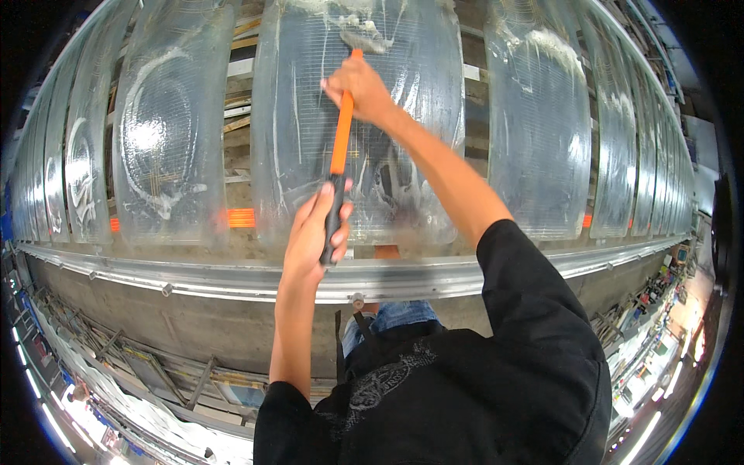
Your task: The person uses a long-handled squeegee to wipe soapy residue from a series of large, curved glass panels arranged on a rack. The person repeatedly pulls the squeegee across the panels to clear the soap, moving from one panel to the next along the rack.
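Observation:
A long tool with an orange shaft (340,143) and a black grip slants away from me over a translucent panel (302,178). My left hand (314,229) is wrapped round the black grip at its near end. Higher up, my right hand (360,89) closes on the orange shaft just below the head. That greyish tool head (366,42) is at the panel's far part, among whitish smears; its exact kind is hard to make out. The panel looks wet and glossy, with fine cross lines and white streaks running along it.
Similar panels, such as a left one (167,132) and a right one (539,139), lie in a row with narrow gaps. A metal rail (232,280) runs along their near edge. Orange strips (240,218) show in the gaps. Behind me are wooden frames (151,372).

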A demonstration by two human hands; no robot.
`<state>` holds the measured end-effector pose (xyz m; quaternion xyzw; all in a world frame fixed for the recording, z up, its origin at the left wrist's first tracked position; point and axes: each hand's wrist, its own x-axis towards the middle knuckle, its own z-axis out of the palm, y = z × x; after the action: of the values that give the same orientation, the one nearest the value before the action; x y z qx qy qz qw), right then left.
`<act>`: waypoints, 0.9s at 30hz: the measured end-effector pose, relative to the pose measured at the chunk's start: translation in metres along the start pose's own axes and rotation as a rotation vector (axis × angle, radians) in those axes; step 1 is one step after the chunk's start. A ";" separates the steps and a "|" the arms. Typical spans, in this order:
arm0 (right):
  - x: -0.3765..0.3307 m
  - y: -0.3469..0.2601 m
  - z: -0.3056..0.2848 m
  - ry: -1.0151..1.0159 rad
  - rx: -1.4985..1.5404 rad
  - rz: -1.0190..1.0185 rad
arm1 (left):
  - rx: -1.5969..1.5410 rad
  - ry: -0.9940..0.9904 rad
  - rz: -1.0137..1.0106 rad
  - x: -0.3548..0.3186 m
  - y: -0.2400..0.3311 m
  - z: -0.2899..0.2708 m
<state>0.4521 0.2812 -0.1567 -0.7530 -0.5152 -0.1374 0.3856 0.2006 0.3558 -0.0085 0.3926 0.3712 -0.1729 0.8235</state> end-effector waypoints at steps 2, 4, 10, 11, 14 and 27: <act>-0.037 -0.052 0.006 -0.039 0.076 0.074 | 0.066 0.002 -0.041 -0.042 -0.040 -0.033; -0.085 -0.120 0.005 -0.061 0.116 0.091 | 0.072 0.039 -0.108 -0.091 -0.100 -0.069; -0.168 -0.245 0.002 -0.202 0.209 0.099 | 0.020 -0.012 -0.142 -0.203 -0.199 -0.101; -0.168 -0.242 0.004 -0.204 0.192 0.117 | -0.001 -0.016 -0.139 -0.199 -0.201 -0.100; -0.152 -0.221 0.018 -0.152 0.226 0.033 | -0.056 0.014 -0.134 -0.179 -0.201 -0.095; 0.031 0.069 -0.005 -0.050 0.066 0.010 | 0.005 -0.055 0.064 0.045 0.033 0.018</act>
<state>0.5276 0.2865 -0.1649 -0.7457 -0.5251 -0.0994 0.3979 0.2581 0.3633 -0.0177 0.4012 0.3353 -0.1582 0.8376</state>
